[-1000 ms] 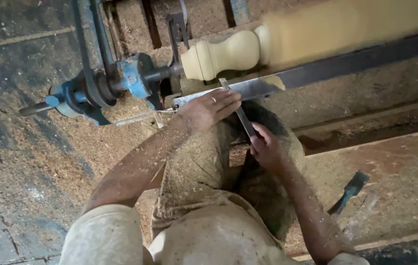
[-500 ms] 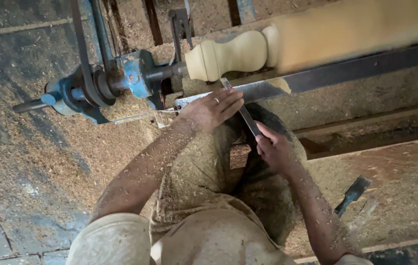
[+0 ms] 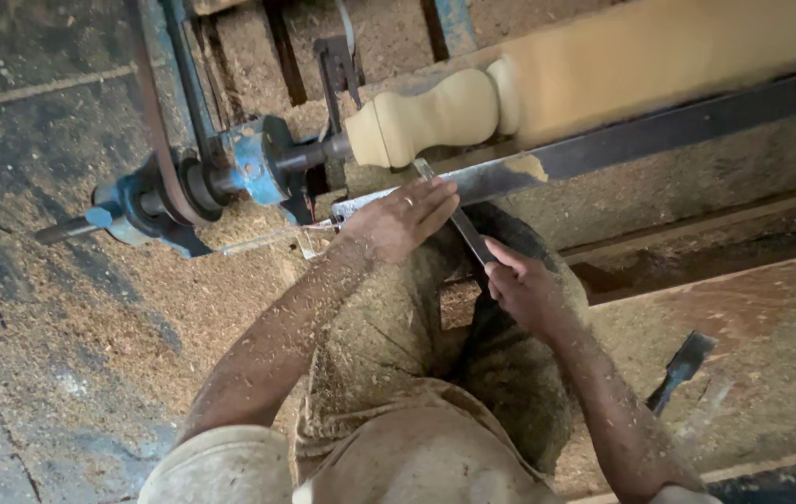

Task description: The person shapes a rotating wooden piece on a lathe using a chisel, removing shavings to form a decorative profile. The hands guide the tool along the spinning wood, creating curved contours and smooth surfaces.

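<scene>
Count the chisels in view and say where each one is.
2. One chisel is gripped by the right hand and steadied by the left hand against the turned wood. A spare chisel lies at right. Sawdust may hide others.

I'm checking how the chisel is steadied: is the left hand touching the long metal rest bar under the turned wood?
Touching. In the head view, the left hand lies flat on the metal rest bar, fingers pressed over the chisel where it crosses the bar; no gap shows.
</scene>
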